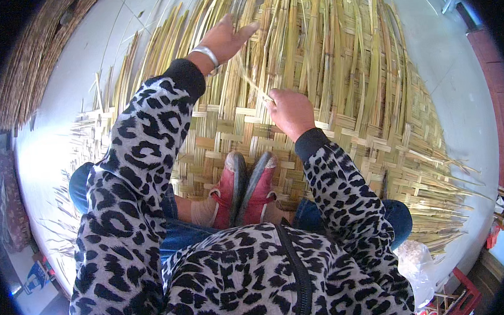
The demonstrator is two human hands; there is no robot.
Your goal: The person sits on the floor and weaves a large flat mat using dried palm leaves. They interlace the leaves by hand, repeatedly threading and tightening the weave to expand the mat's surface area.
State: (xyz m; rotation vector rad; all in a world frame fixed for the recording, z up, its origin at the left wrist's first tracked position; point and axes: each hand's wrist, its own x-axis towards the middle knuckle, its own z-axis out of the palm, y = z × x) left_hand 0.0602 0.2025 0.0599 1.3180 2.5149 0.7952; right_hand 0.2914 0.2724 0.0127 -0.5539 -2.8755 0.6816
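A partly woven mat of flat bamboo strips (pixel 219 142) lies on the floor in front of me and under my feet. My right hand (pixel 292 113) is closed in a pinch on the end of a thin, pale bamboo strip (pixel 253 87), which slants up and left from it toward my left wrist. Farther forward, my left hand (pixel 224 41), with a silver bracelet (pixel 206 54) at the wrist, hovers over the long loose strips (pixel 320 43). Its fingers are apart and I see nothing held in them.
My red shoes (pixel 224 188) stand on the woven part. A stack of brown strips (pixel 32 61) lies at the far left. At the lower right are a clear plastic bag (pixel 414 266) and a red-framed rack (pixel 465 294). Strip ends stick out along the mat's edges.
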